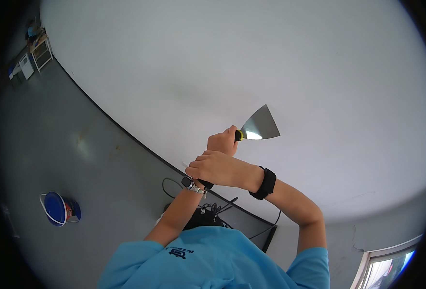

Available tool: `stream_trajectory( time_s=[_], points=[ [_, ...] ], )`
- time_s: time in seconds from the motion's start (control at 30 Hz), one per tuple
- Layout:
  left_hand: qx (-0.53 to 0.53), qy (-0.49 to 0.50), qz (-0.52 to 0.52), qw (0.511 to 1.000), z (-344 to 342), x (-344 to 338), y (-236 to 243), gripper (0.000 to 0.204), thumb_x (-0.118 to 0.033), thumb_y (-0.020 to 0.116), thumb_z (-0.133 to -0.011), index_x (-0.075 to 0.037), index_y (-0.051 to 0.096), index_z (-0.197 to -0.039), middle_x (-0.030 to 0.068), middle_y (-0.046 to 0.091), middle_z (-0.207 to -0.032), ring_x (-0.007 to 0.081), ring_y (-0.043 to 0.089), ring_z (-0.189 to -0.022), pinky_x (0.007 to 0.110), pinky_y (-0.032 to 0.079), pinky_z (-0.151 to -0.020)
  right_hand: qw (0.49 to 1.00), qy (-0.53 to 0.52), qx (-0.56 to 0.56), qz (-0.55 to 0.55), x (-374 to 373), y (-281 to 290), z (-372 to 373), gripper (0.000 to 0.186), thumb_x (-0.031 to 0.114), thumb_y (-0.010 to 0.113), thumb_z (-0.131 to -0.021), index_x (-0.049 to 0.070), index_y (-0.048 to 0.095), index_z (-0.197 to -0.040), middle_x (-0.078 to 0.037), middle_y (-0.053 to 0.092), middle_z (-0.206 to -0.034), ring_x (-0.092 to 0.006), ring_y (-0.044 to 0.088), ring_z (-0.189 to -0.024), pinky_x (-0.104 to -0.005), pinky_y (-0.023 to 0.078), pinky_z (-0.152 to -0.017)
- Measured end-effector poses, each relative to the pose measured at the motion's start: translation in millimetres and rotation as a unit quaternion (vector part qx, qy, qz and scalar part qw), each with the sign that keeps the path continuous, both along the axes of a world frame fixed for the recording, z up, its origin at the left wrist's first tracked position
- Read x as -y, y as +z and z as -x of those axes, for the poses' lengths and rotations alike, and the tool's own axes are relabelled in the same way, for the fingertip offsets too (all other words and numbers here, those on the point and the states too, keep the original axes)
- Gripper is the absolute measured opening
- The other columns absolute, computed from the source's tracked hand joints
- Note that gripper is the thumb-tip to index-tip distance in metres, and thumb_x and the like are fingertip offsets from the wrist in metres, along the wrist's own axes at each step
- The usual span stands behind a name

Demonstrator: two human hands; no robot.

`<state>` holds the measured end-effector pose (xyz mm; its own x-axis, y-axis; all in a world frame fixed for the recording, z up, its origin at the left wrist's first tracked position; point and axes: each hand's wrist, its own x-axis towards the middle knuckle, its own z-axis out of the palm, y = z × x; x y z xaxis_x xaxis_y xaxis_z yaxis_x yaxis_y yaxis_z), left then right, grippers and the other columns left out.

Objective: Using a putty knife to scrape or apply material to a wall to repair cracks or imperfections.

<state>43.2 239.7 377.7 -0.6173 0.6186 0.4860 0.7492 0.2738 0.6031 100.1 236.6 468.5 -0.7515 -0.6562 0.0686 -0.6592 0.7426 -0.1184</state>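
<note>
Held up against the pale wall, a putty knife (261,124) with a wide metal blade and a black and yellow handle is in my left hand (222,143). Its fingers are closed round the handle, and the blade points up and right. My right hand (214,166) crosses over my left wrist with its fingers curled there. Part of a black wristband (206,183) shows beneath it. A small white piece sticks out by the right fingertips; I cannot tell what it is. My left wrist has a watch (188,182); a black band (266,183) circles my right wrist.
The white wall (319,58) meets the grey floor (102,159) along a dark skirting. A blue-lidded bucket (55,208) stands at the left. Black cables (214,209) lie below my arms. A window (386,265) is at lower right; a small table (41,52) is far left.
</note>
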Motion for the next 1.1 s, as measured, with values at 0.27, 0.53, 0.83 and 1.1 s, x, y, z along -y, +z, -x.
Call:
stream_trajectory(
  time_s=[0.27, 0.53, 0.83, 1.1],
  points=[
    [0.553, -0.167, -0.241, 0.780, -4.0, 31.9, 35.9, 0.023, -0.025, 0.045, -0.098, -0.003, 0.053, -0.099, 0.0137, 0.067, -0.086, 0.0178, 0.065, -0.065, 0.028, 0.052, -0.060, 0.940, -0.194, -0.261, 0.101, -10.6, 2.7, -65.4, 0.019, 0.009, 0.062, -0.077, 0.008, 0.059, -0.095, -0.008, 0.059, -0.103, -0.0237, 0.055, -0.100, -0.0370, 0.042, -0.088],
    [0.448, -0.433, -0.246, 0.742, -37.0, 20.1, 48.6, 0.030, -0.020, 0.043, -0.098, 0.002, 0.053, -0.117, 0.0175, 0.051, -0.134, 0.0276, 0.047, -0.125, 0.038, 0.033, -0.106, 0.758, -0.485, -0.136, 0.413, -27.1, -48.0, -102.4, 0.033, 0.010, 0.060, -0.087, -0.002, 0.046, -0.115, -0.019, 0.059, -0.093, -0.0304, 0.062, -0.080, -0.0340, 0.050, -0.072],
    [-0.044, -0.333, -0.286, 0.898, -72.5, 35.8, 64.0, 0.037, -0.019, 0.072, -0.080, -0.008, 0.056, -0.112, 0.0058, 0.057, -0.108, 0.0200, 0.057, -0.099, 0.035, 0.043, -0.088, 0.656, -0.602, -0.248, 0.381, -54.2, -26.8, -109.0, 0.031, 0.017, 0.055, -0.092, 0.000, 0.041, -0.114, -0.014, 0.055, -0.076, -0.0268, 0.054, -0.060, -0.0346, 0.044, -0.055],
    [-0.214, -0.556, -0.138, 0.791, -124.4, 12.8, 65.4, 0.013, -0.021, 0.068, -0.078, -0.010, 0.062, -0.081, 0.0003, 0.059, -0.086, 0.0158, 0.057, -0.090, 0.032, 0.044, -0.083, 0.672, -0.589, -0.291, 0.342, -54.3, -33.4, -102.1, 0.027, 0.013, 0.059, -0.087, 0.000, 0.046, -0.108, -0.013, 0.056, -0.076, -0.0240, 0.055, -0.057, -0.0327, 0.046, -0.054]
  ],
)
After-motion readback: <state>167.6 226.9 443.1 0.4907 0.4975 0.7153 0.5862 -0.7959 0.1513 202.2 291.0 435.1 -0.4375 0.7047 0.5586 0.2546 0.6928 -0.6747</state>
